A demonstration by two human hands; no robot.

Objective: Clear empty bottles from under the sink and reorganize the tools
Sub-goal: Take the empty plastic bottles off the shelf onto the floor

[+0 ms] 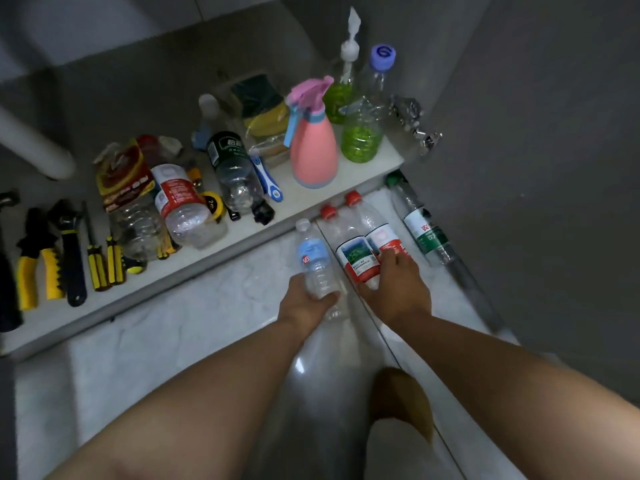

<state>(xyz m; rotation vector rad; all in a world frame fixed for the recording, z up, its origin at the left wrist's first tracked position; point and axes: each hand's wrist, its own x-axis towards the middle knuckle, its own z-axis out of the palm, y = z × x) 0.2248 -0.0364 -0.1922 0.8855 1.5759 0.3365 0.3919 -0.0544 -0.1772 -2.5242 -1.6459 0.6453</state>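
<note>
Lining up the empties on the floor [194, 327] in front of the ledge [360, 171] seems to be the step in hand, so each bottle is best laid flat beside its neighbour and steadied against rolling. The left hand [304, 301] has its grip closed round the lower body of the blue-labelled bottle [313, 258], just left of the two red-capped bottles [358, 254]. The right hand [398, 285] bends its grip down over their labels, though whether it clasps one or both I cannot tell.
</note>
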